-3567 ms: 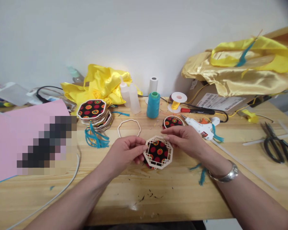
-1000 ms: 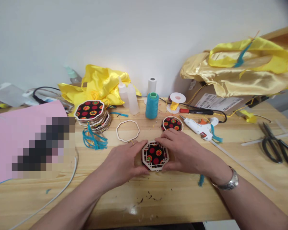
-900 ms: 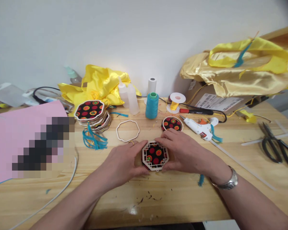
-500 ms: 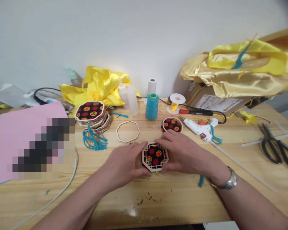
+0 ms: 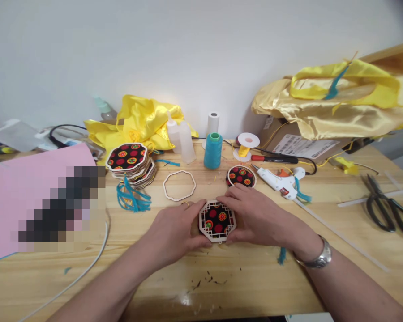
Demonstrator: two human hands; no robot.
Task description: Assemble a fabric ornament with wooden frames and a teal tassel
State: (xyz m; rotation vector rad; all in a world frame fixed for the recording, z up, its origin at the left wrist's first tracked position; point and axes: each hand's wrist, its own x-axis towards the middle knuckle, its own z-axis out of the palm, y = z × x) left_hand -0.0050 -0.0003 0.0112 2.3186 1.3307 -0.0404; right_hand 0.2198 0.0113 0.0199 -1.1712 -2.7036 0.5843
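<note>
Between my hands is an octagonal wooden lattice frame (image 5: 218,221) backed with black fabric patterned in red and orange flowers. My left hand (image 5: 178,227) grips its left edge, thumb toward me and fingers at the far side. On the right edge, my right hand (image 5: 255,215) pinches it the same way; some of its fingertips are hidden behind the frame. Just beyond the right hand lies a round fabric-covered piece (image 5: 241,176) with a pale rim. A thin wooden outline frame (image 5: 179,185) rests flat beyond the left hand.
A stack of fabric-covered pieces (image 5: 126,156) with blue tassels (image 5: 133,197) stands left. Behind are a blue thread cone (image 5: 212,152), squeeze bottles (image 5: 187,142) and a yellow thread spool (image 5: 245,146). A glue gun (image 5: 278,181) and black scissors (image 5: 383,205) lie right. A pink sheet (image 5: 36,179) is far left.
Both hands keep the same hold on the lattice frame. The whole view has shifted very slightly; nothing on the table has visibly moved.
</note>
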